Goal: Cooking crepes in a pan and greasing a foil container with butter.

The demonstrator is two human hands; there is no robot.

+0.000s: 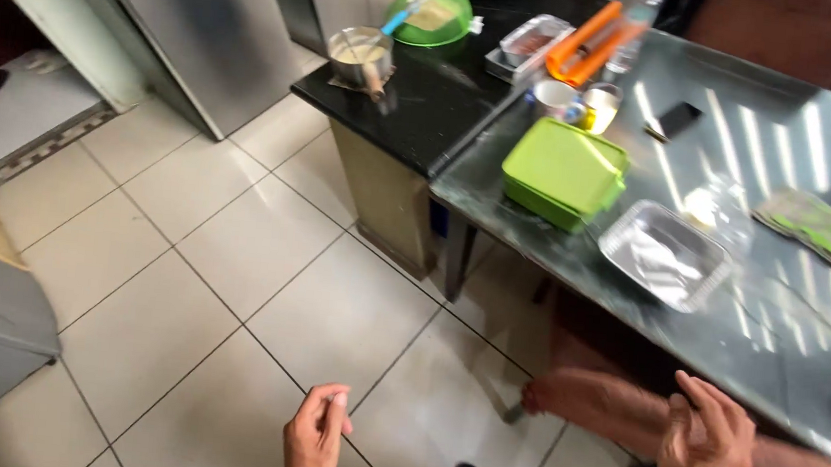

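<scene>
Left hand point(314, 442) at the bottom centre of the frame, fingers curled in with thumb and forefinger pressed together; whether anything small sits in the pinch cannot be told. Right hand point(707, 451) at the lower right, held loosely spread and empty, just over the near edge of the dark glossy table point(768, 324). Beneath both, pale tiled floor point(231, 278) filling the lower left. A bare foot point(562, 395) of another person under the table, between the two hands. Further up on the table, an empty foil tray point(664, 253) in the centre right, with a green lidded box point(563, 171) just beside it to the left and a green packet point(819, 227) well apart at the right edge. Beyond these, a white cup point(555, 97), a small glass point(602, 106) and a black phone point(676, 118). Farthest, at the top centre on a black counter point(427, 104), a steel pot point(359, 55) of pale batter, a green bowl point(431, 14), a second foil tray point(532, 41) and an orange tool point(582, 43).
</scene>
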